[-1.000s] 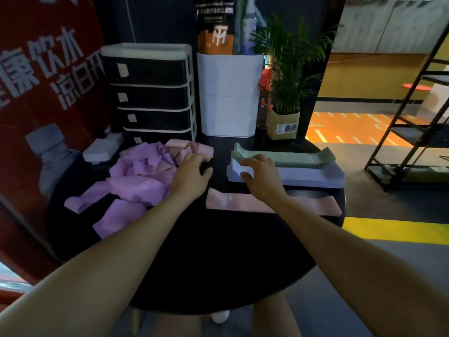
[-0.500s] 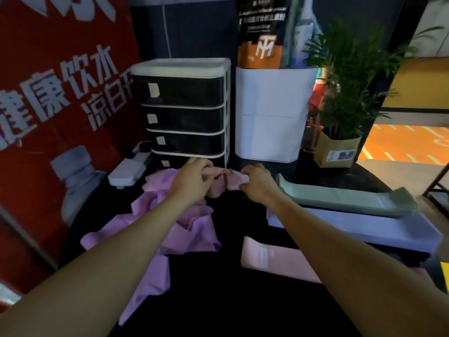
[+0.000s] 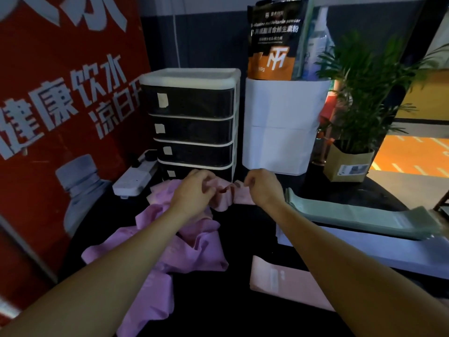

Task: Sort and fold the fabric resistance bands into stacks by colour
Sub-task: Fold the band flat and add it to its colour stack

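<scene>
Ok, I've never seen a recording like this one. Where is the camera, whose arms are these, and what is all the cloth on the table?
There is no machine here. The single picture comes from a wide-angle camera worn on a person's head, looking forward and down, so the two bare arms are the wearer's own. The left hand and right hand together pinch a crumpled pale pink band, stretched between them near the back of the black table.

The cloth is fabric resistance bands. A loose purple pile lies under the left arm. To the right are folded stacks: green bands furthest back, a lavender stack in front of it, and one flat pink band nearest the wearer.

Behind stand a black drawer unit, a white bin, a potted plant and a power strip.
</scene>
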The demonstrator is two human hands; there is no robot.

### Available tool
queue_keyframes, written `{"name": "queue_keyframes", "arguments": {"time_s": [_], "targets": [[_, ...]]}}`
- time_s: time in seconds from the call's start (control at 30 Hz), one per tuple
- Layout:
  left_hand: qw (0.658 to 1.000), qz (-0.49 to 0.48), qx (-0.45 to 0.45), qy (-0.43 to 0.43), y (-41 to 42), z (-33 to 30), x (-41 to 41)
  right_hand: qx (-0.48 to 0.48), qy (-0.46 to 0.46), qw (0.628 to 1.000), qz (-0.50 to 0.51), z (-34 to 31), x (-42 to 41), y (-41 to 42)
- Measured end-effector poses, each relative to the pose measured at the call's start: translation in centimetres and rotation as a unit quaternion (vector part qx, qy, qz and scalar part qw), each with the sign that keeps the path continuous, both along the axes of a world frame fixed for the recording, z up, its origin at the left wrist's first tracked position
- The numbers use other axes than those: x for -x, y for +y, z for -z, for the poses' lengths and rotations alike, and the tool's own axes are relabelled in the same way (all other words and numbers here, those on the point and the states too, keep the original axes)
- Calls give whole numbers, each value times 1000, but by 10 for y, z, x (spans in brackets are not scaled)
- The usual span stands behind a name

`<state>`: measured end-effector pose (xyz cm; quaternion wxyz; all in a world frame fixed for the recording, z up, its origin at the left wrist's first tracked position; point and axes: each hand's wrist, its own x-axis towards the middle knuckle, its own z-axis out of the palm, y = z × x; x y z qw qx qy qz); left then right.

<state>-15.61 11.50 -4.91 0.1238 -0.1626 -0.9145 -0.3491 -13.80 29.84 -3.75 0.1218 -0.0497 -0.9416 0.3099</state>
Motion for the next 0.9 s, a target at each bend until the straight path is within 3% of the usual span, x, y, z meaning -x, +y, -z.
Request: {"name": "queue_keyframes", "arguments": {"time_s": [0.1,0.27,0.57,0.7,0.9], "targets": [[1000,7,-14,1,0,-9,-9,-1,2,1000,-25,-6,-6,2],[1000,11,9,-13,4,-8,-16,-62,-73,995,-33,10,-1,8],[999,11,25,-28,11,6,2,-83,-160,982,-49,27,22,6],[999,9,16,-30,4,4,4,-46,-89,995,-26,23,16,3],[998,21,-51,11,0,-33,-6,32,96,994,-42,-36,0,-5]]}}
